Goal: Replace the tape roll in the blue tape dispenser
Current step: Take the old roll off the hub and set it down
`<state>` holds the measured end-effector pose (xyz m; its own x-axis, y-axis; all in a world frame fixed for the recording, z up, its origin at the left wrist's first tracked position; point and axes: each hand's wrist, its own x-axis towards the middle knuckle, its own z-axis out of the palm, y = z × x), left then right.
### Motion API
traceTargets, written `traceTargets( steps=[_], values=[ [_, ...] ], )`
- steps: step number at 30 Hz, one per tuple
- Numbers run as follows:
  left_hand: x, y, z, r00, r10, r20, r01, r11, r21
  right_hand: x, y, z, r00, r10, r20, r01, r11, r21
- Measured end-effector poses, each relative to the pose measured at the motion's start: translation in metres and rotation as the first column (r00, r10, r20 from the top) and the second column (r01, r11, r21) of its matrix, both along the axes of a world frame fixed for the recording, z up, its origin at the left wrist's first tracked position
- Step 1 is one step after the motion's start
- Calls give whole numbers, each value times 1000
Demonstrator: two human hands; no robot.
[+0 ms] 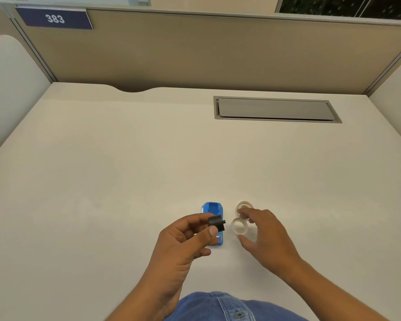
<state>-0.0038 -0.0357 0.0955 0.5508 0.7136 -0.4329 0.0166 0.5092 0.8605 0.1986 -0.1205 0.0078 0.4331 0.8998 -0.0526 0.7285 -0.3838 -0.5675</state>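
Note:
The blue tape dispenser (212, 209) lies on the desk, its near half hidden behind my left hand. My left hand (190, 237) pinches a small black spool core (217, 222) between thumb and fingers, just above the dispenser. Two clear tape rolls lie to the right of the dispenser. The nearer clear tape roll (239, 226) sits between the thumb and fingers of my right hand (264, 235), which curves around it with fingers apart; I cannot tell whether they touch it. The farther clear tape roll (243, 206) lies just beyond my fingertips.
A grey cable hatch (276, 109) is set into the white desk (125, 170) at the back right. Beige partition walls (195, 49) enclose the desk, with a blue sign reading 383 (55, 19) at top left.

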Motion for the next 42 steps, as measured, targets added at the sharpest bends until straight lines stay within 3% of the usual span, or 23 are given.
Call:
traceTargets(
  steps=[5,13,22,28,32,38,42],
  values=[
    [0,3,-3,1000,16,-7,-16,1000,-2,-3,7,-11,985,37,168,-26,998,-65],
    [5,4,-7,1000,-2,-27,2,1000,-8,3,17,-16,982,25,186,-6,995,-99],
    [4,6,-8,1000,11,-22,-11,1000,5,24,18,-4,985,-84,149,80,996,32],
    [2,3,-9,997,-5,-72,10,998,63,40,32,-2,960,183,212,-137,966,-217],
    [0,1,-9,996,3,-94,4,997,75,46,43,-4,929,259,265,-171,934,-313],
    [-4,0,-5,992,6,-124,10,992,130,56,45,-10,951,221,218,-150,942,-301],
    [-8,0,0,990,24,-138,0,985,171,63,37,-4,992,82,93,-63,979,-196]
  ],
)
